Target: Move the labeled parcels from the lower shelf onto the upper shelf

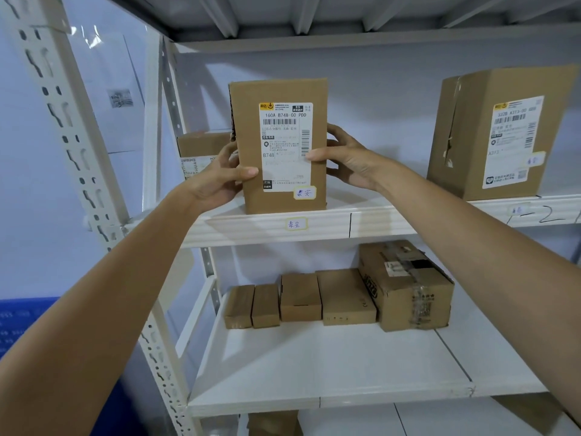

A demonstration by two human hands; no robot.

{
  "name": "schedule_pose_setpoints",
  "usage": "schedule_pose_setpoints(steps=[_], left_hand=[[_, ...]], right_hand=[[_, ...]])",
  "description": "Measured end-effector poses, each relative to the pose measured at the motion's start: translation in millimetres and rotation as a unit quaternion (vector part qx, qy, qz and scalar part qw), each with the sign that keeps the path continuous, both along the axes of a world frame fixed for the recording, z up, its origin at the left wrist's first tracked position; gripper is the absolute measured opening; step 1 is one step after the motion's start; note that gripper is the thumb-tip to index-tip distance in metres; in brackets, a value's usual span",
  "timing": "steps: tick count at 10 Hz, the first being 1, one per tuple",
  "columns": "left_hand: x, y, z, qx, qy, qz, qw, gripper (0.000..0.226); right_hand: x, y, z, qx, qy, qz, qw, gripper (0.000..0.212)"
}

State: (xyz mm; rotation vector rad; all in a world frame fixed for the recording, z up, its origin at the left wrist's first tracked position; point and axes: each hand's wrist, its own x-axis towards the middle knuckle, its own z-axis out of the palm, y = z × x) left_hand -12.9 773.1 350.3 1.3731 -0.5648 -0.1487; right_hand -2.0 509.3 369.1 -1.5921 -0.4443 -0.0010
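A brown cardboard parcel (279, 89) with a white shipping label stands upright on the upper shelf (393, 220), near its front edge. My left hand (224, 177) grips its left side and my right hand (345, 158) grips its right side, thumbs on the front face. A second labeled parcel (465, 136) stands on the same shelf at the right. On the lower shelf (314, 366), several small brown boxes (300, 297) sit in a row, with a larger taped carton (408, 287) at their right end.
Another box (201, 149) sits behind my left hand on the upper shelf. A white slotted upright (78, 146) rises at the left. A small handwritten tag (296, 224) is stuck on the shelf's front lip. A blue crate (22, 316) is low at the left.
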Motion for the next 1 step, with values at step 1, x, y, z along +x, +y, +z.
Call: schedule_pose_setpoints(steps=[1], left_hand=[[-0.7, 2.9, 3.2, -0.016, 0.002, 0.012, 1.000, 0.139]], right_hand=[[-4.5, -0.3, 1.4, -0.006, -0.004, -0.034, 0.999, 0.098]])
